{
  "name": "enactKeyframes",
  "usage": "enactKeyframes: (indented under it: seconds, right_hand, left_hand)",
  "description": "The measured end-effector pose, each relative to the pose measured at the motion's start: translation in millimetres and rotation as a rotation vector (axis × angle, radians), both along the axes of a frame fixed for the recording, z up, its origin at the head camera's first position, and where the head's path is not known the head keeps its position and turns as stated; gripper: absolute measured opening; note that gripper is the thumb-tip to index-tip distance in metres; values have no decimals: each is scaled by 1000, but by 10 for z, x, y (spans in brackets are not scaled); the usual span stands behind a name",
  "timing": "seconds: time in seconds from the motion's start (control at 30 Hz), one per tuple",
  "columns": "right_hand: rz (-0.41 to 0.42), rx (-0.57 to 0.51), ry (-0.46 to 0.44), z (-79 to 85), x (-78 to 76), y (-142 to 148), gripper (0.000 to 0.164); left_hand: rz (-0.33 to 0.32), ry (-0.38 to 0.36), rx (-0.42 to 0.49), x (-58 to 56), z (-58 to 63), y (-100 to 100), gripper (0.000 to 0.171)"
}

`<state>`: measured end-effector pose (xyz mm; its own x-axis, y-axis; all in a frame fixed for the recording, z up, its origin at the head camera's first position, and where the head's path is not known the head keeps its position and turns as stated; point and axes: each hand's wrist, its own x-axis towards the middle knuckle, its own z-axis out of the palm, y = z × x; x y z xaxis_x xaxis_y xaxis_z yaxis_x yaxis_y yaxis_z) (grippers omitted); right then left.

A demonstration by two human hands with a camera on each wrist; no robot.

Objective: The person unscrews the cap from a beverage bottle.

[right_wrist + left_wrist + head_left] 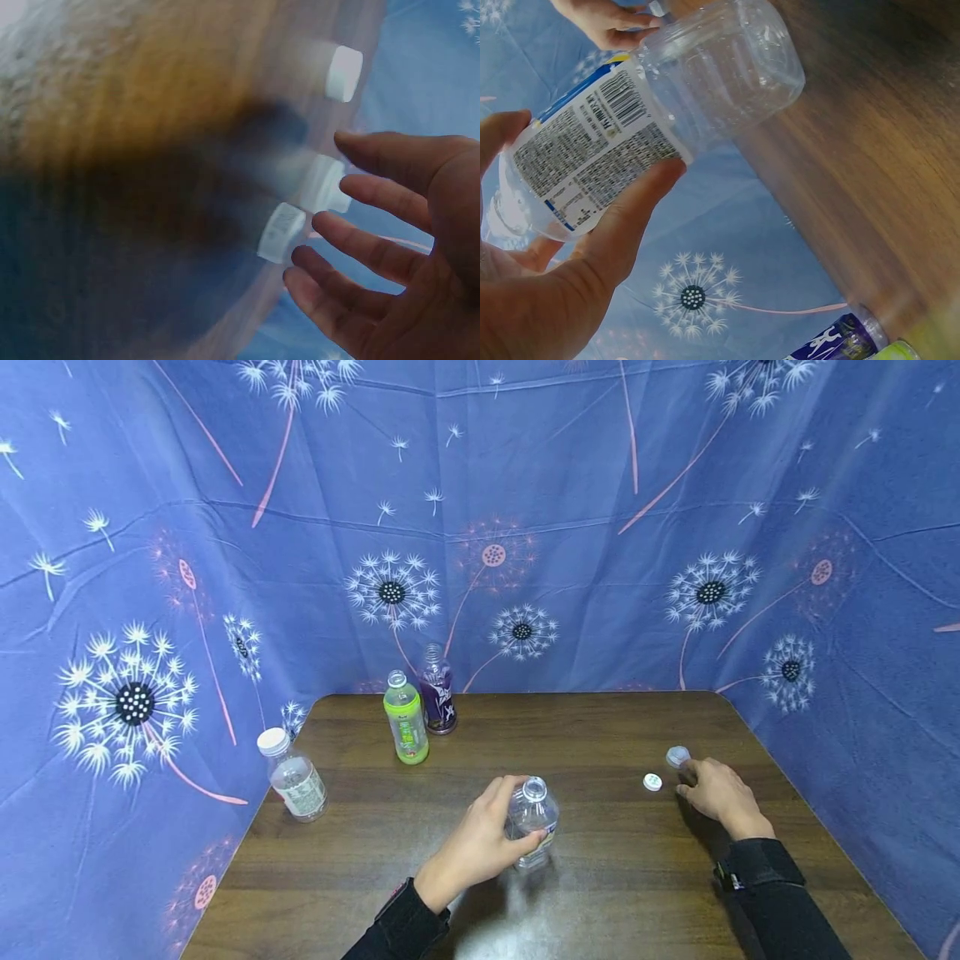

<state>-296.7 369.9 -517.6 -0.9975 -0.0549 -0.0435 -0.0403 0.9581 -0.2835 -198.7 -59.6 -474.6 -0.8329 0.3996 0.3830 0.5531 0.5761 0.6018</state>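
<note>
My left hand (480, 843) grips a clear plastic bottle (534, 814) around its label, thumb on one side and fingers on the other. Its mouth is uncapped, and a printed label with a barcode shows in the left wrist view. Whether its base touches the table I cannot tell. At the right, my right hand (722, 795) is beside a translucent cap (678, 756) and a white cap (652, 782). Seen from the right wrist, the fingers (375, 247) are spread and apart, with three pale caps (345, 73) near them.
A clear bottle with a white lid (303, 789) stands at the table's left edge. Farther back are a green-labelled bottle (406, 727) and a purple-labelled bottle (438, 697), both uncapped. Blue dandelion-print cloth (585, 568) hangs around the wooden table (600, 893).
</note>
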Motion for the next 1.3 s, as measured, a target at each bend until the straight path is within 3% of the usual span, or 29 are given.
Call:
enactKeyframes:
  seconds: [0.3,0.7,1.07,1.3]
  right_hand:
    - [26,6,46,-128,14,73,41]
    - [-51,-42,28,-171,41,142,35]
    - [-63,-33,105,-71,124,120,32]
    - [-3,-39,212,151,229,-33,30]
  left_hand:
    - [-14,21,-11,-2,-31,-2,71]
    - [-18,-1,11,-14,-55,-2,70]
    - [-5,-20,21,-12,-51,-12,69]
    - [4,-14,17,3,-40,-12,70]
